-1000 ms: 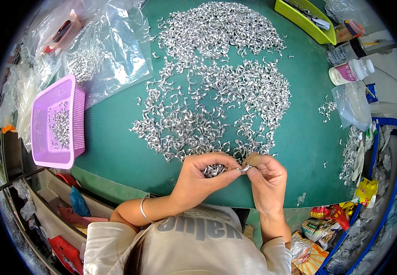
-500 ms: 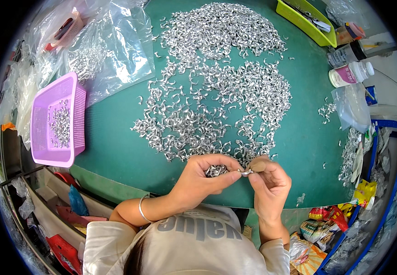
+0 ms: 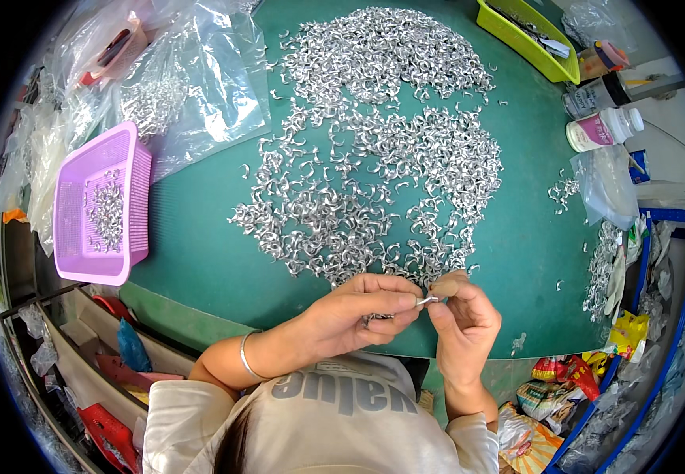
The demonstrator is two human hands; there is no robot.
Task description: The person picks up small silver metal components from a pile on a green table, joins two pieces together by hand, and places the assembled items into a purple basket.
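Between my two hands is one small curved silver metal piece (image 3: 428, 300). My left hand (image 3: 358, 310) pinches its left end with thumb and forefinger, while several more such pieces (image 3: 377, 317) sit in its curled fingers. The thumb and fingertips of my right hand (image 3: 466, 314) are closed on the other end; something brownish covers a fingertip there, too unclear to name. Just beyond my hands a wide heap of the same curved metal pieces (image 3: 334, 221) spreads over the green tabletop (image 3: 192, 245), with a denser pile (image 3: 390, 51) at the far side.
A purple basket (image 3: 139, 213) with some pieces stands at the left, beside clear plastic bags (image 3: 232, 103). At the far right are a green tray (image 3: 516, 31), a white bottle (image 3: 603, 129) and a plastic bag (image 3: 607, 186). Shelving with a blue frame (image 3: 666, 355) borders the right.
My left hand has turned over, and its fingers now hide most of the pieces in it. The pinched piece has tilted, and my right hand has barely moved.
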